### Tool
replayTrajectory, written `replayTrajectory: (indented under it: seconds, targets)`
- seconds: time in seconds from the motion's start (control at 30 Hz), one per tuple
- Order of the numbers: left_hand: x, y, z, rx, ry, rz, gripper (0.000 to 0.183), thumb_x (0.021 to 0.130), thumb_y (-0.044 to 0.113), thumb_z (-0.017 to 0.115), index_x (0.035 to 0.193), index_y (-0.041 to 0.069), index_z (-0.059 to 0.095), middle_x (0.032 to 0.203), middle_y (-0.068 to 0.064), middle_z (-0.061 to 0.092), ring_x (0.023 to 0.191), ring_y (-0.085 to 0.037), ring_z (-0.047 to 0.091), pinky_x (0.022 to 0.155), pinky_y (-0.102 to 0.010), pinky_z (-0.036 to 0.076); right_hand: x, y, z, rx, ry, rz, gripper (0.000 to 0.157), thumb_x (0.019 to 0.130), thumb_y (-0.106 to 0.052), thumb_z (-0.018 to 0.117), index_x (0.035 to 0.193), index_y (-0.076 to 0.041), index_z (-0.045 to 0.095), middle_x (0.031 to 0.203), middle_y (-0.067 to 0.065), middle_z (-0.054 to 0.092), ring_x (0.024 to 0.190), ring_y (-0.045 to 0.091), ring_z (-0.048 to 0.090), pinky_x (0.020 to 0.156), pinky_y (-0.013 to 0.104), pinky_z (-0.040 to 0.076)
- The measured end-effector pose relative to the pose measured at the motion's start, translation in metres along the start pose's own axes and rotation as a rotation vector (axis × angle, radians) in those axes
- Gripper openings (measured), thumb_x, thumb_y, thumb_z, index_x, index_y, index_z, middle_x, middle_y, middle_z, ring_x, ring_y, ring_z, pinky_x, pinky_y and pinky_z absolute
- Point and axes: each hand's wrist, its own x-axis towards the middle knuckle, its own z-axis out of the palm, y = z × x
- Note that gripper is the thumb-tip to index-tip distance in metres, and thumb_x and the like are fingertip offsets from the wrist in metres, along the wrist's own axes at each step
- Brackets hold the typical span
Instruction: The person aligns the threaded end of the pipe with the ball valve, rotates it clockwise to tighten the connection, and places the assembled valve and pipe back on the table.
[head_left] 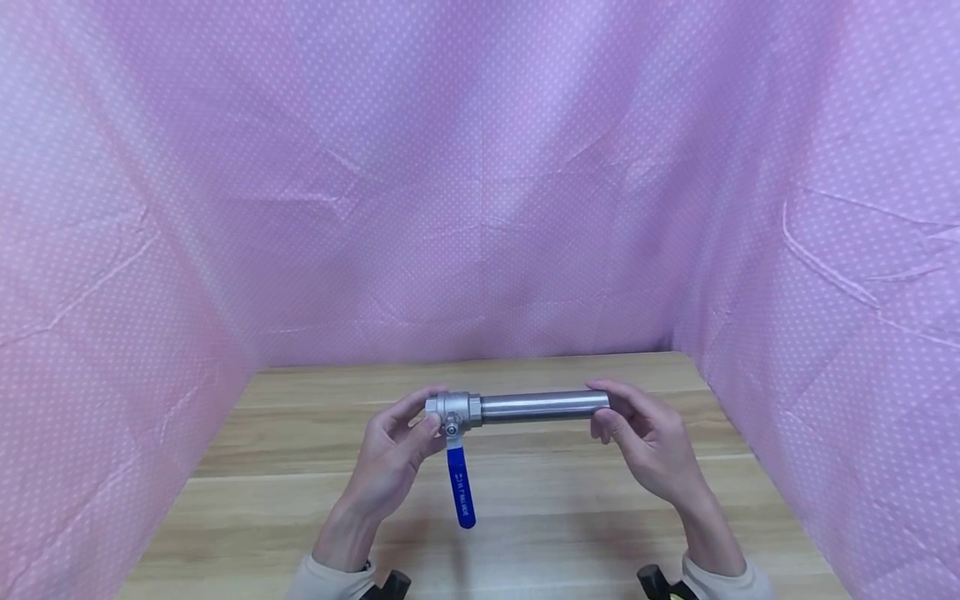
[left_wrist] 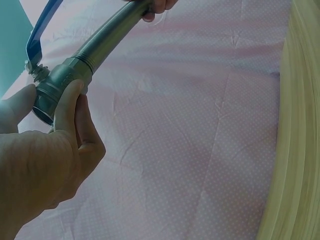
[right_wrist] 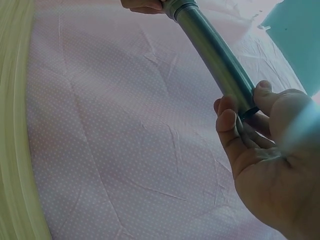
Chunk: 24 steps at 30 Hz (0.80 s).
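Note:
A steel ball valve (head_left: 459, 408) with a blue lever handle (head_left: 461, 487) is joined to a straight metal pipe (head_left: 543, 406), and both are held level above the table. My left hand (head_left: 393, 458) grips the valve body at its open left end, thumb in front and fingers behind. At the pipe's far right end, my right hand (head_left: 652, 442) pinches the tube between thumb and fingers. The lever hangs down toward me in the head view. Threads (left_wrist: 83, 61) show where the pipe enters the valve in the left wrist view.
The wooden table (head_left: 300, 500) lies below both hands. Pink dotted cloth (head_left: 480, 208) hangs behind it and along the left and right sides. Dark wrist camera mounts (head_left: 393, 585) show near both sleeves at the bottom.

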Motion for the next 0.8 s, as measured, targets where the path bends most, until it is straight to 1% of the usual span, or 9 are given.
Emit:
replayTrajectory:
  seconds: [0.07,0.17,0.23,0.3,0.4,0.47,0.6,0.7,0.8]
  targets:
    - [0.0004,0.0001,-0.0001,0.002,0.003,0.002,0.037,0.114,0.001,0.056,0.149,0.011,0.067,0.144,-0.003,0.061,0.128,-0.019,0.072,0.114,-0.037,0.066,0.0005,-0.0008,-0.0001,0.005,0.000,0.021,0.049,0.093,0.031,0.064,0.138,0.013,0.068,0.089,0.006,0.075,0.076,0.009,0.069,0.061,0.020,0.060]
    - [0.0013,0.0006,0.0001,-0.001,0.006,0.004,0.037,0.114,0.001,0.057,0.150,0.007,0.066,0.143,-0.003,0.062,0.128,-0.019,0.073,0.114,-0.037,0.067,0.0023,-0.0029,-0.0005,0.062,-0.006,0.047,0.054,0.092,0.032,0.065,0.144,0.014,0.063,0.115,0.006,0.082,0.086,0.007,0.075,0.067,0.020,0.064]
    - [0.0014,0.0008,0.0002,0.001,0.010,0.001,0.037,0.114,0.001,0.057,0.148,0.011,0.068,0.143,-0.003,0.062,0.128,-0.018,0.073,0.114,-0.037,0.067,0.0029,-0.0046,-0.0008,0.106,-0.014,0.065,0.058,0.091,0.033,0.065,0.146,0.015,0.061,0.131,0.003,0.080,0.093,0.005,0.078,0.072,0.019,0.067]
    - [0.0010,0.0006,0.0001,0.000,0.012,0.000,0.037,0.114,0.001,0.057,0.147,0.014,0.069,0.143,-0.003,0.062,0.127,-0.018,0.072,0.113,-0.036,0.067,0.0031,-0.0049,-0.0006,0.159,-0.027,0.058,0.059,0.089,0.036,0.064,0.144,0.016,0.059,0.139,0.004,0.077,0.100,0.006,0.080,0.076,0.020,0.068]
    - [-0.0001,-0.0004,-0.0004,0.000,0.015,-0.005,0.038,0.114,0.001,0.057,0.146,0.016,0.070,0.144,-0.002,0.062,0.128,-0.018,0.071,0.113,-0.036,0.067,0.0021,-0.0043,-0.0002,0.176,-0.033,0.048,0.056,0.087,0.039,0.062,0.140,0.018,0.060,0.130,0.002,0.077,0.100,0.005,0.080,0.076,0.020,0.069]
    - [-0.0005,-0.0009,-0.0006,-0.002,0.013,-0.005,0.038,0.114,0.001,0.057,0.148,0.014,0.069,0.144,-0.003,0.062,0.128,-0.018,0.071,0.114,-0.036,0.067,0.0014,-0.0031,-0.0001,0.166,-0.032,0.035,0.055,0.087,0.039,0.062,0.137,0.018,0.061,0.121,0.002,0.078,0.097,0.006,0.079,0.075,0.020,0.068]
    - [-0.0005,-0.0014,-0.0005,-0.001,0.005,-0.003,0.039,0.114,0.000,0.057,0.148,0.014,0.069,0.144,-0.003,0.062,0.129,-0.018,0.072,0.114,-0.036,0.067,-0.0004,-0.0007,-0.0006,0.097,-0.022,0.024,0.050,0.089,0.036,0.063,0.136,0.017,0.064,0.102,0.009,0.079,0.089,0.007,0.077,0.070,0.020,0.066]
    - [-0.0005,-0.0014,-0.0003,0.000,0.002,-0.001,0.039,0.114,0.001,0.056,0.146,0.020,0.070,0.145,-0.002,0.062,0.129,-0.018,0.072,0.114,-0.036,0.067,-0.0009,0.0007,-0.0008,0.034,-0.013,0.019,0.045,0.093,0.032,0.063,0.136,0.017,0.065,0.091,0.011,0.075,0.080,0.008,0.072,0.064,0.021,0.062]
    - [-0.0006,-0.0012,0.0000,0.002,0.006,0.000,0.040,0.114,0.001,0.056,0.144,0.023,0.071,0.144,-0.002,0.062,0.130,-0.017,0.071,0.114,-0.036,0.066,-0.0006,0.0007,-0.0007,0.018,-0.008,0.019,0.046,0.094,0.031,0.063,0.138,0.018,0.065,0.089,0.007,0.074,0.077,0.008,0.068,0.061,0.021,0.058]
